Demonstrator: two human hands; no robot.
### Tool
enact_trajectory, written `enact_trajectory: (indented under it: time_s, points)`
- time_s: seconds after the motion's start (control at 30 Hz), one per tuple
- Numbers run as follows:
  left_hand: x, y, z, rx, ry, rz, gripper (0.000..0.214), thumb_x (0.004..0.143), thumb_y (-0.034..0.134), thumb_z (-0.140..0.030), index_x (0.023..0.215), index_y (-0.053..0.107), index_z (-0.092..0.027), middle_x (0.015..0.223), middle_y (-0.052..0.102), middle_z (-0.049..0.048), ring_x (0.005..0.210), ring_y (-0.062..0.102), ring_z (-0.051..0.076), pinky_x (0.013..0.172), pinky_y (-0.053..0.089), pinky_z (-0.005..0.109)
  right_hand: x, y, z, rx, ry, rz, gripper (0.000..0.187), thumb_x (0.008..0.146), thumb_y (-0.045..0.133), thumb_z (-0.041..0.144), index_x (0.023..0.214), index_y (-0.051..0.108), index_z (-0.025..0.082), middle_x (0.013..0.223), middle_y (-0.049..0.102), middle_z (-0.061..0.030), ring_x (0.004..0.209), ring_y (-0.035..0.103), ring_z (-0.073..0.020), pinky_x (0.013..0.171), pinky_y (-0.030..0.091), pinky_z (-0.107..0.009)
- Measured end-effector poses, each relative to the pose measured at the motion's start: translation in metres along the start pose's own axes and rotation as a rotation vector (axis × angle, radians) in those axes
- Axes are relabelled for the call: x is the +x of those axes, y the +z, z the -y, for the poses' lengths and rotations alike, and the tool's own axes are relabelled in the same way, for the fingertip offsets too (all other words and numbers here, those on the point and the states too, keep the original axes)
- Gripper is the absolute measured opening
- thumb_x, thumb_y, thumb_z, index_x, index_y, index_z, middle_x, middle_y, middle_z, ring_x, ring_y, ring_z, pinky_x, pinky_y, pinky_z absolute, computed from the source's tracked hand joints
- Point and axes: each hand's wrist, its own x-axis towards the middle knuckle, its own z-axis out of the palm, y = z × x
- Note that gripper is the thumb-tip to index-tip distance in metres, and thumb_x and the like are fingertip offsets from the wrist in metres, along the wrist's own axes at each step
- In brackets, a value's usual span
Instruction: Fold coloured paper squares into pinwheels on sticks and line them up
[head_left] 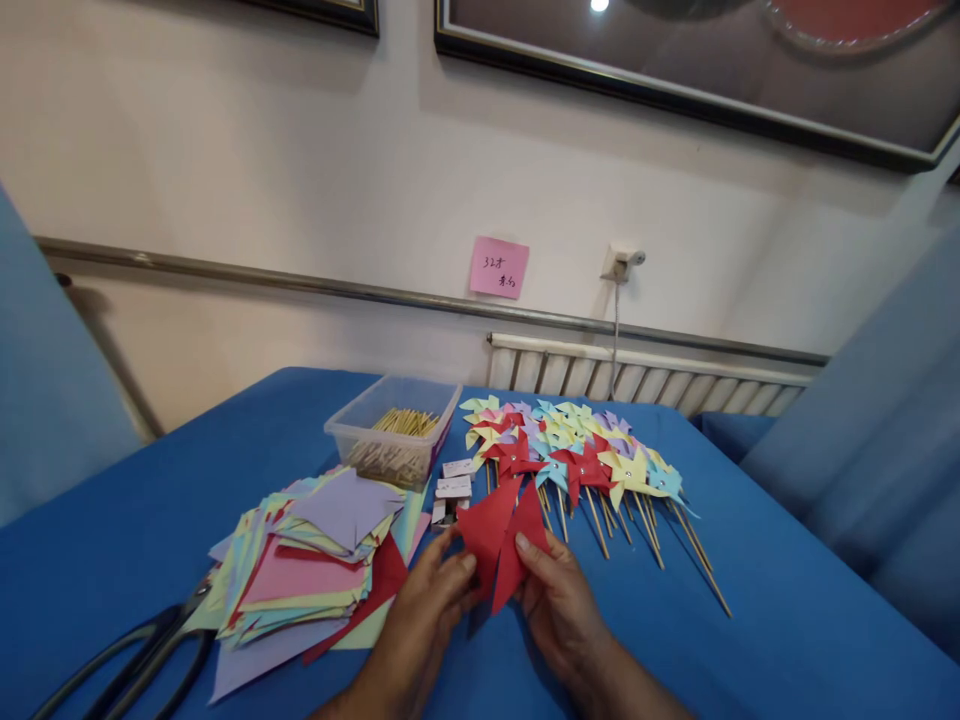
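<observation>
R hand w/ red paper, nr pinwheels.

Matt red paper, smooth plastic box, wooden sticks, matt cloth table cover

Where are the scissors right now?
The scissors lie at the lower left of the head view, on the blue tablecloth, at the left edge of the colored paper pile.

2 hands, 1 pair of scissors, 1 tub, 1 pink note
</observation>
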Motion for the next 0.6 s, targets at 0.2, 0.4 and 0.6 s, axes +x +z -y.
enact_trajectory:
  time_s: [0.2,0.4,0.6]
  points:
    - [0.000,-0.004,-0.007,0.050,0.152,0.071,0.077,0.077,0.066,-0.031,0.142,0.026,-0.027,0.129,0.058,0.0117,0.118,0.053,0.027,0.097,0.043,0.040,-0.001,-0.003,-0.004,-0.079,-0.005,-0.028,0.032,0.072,0.075,0.029,0.099,0.068,0.013,0.091,0.073,-0.0101,0.078,0.068,-0.0230,0.074,0.052,-0.035]
    - [-0.002,-0.003,-0.005,0.162,0.234,0.097,0.075,0.073,0.070,-0.029,0.139,0.035,-0.028,0.137,0.050,0.0096,0.123,0.048,0.028,0.102,0.040,0.038,0.000,-0.008,-0.012,-0.160,0.009,-0.019,0.035,0.070,0.076,0.030,0.099,0.068,0.013,0.089,0.073,-0.0100,0.076,0.068,-0.0220,0.073,0.051,-0.034]
    - [0.001,-0.002,-0.007,0.075,0.211,0.089,0.082,0.074,0.068,-0.029,0.143,0.023,-0.027,0.135,0.051,0.0139,0.121,0.050,0.029,0.099,0.042,0.041,0.004,-0.013,-0.014,-0.218,-0.015,-0.082,0.035,0.069,0.076,0.034,0.096,0.068,0.013,0.082,0.073,-0.0083,0.064,0.065,-0.0175,0.061,0.050,-0.028]
